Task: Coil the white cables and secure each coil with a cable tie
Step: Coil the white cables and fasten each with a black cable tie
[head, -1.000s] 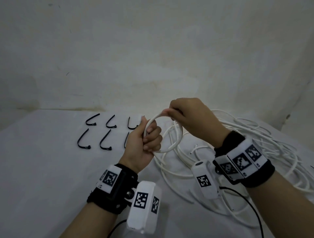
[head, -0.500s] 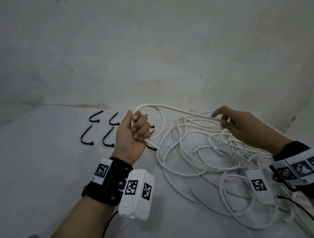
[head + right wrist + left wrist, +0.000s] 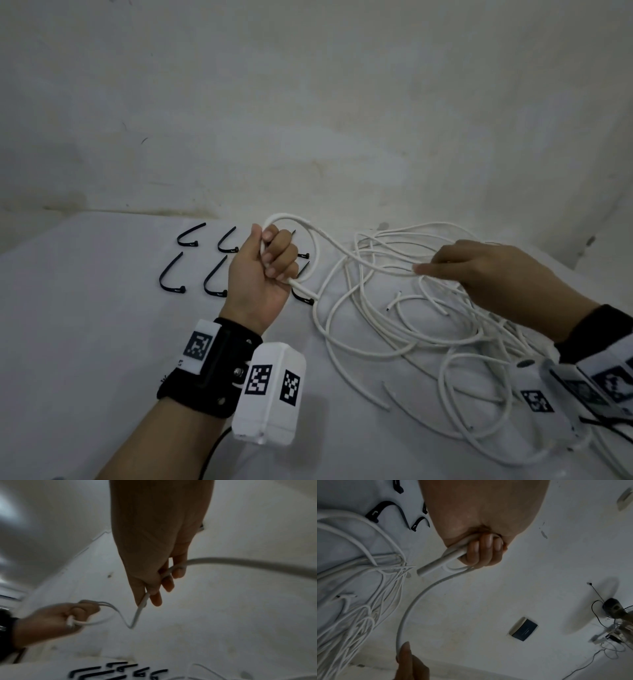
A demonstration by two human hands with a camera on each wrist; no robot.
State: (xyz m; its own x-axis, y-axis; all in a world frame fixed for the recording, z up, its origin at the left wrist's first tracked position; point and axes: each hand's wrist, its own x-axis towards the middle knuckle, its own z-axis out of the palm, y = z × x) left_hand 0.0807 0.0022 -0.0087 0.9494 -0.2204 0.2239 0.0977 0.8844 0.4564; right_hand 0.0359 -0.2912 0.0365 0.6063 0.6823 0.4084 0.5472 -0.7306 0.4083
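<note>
My left hand (image 3: pixel 270 260) is a fist round a small loop of white cable (image 3: pixel 310 240), whose cut end (image 3: pixel 426 570) sticks out below the fingers (image 3: pixel 485 550). From the loop the cable runs right to my right hand (image 3: pixel 479 270), which holds it between thumb and fingers (image 3: pixel 155 595) above the table. A loose tangle of white cables (image 3: pixel 411 329) lies on the white table (image 3: pixel 85 342) under and before the right hand. Several black cable ties (image 3: pixel 171 277) lie in two rows left of and behind the left hand, some hidden by it.
A pale wall (image 3: pixel 308 102) rises just behind the table. Camera units are strapped to both wrists (image 3: pixel 270 390). The left wrist view shows a dark wall box (image 3: pixel 523 628) and a fan (image 3: pixel 614 608) with trailing wires.
My right hand left the loop at the left fist and slid right along the cable, drawing a length out over the tangle. The left fist keeps its grip on the loop.
</note>
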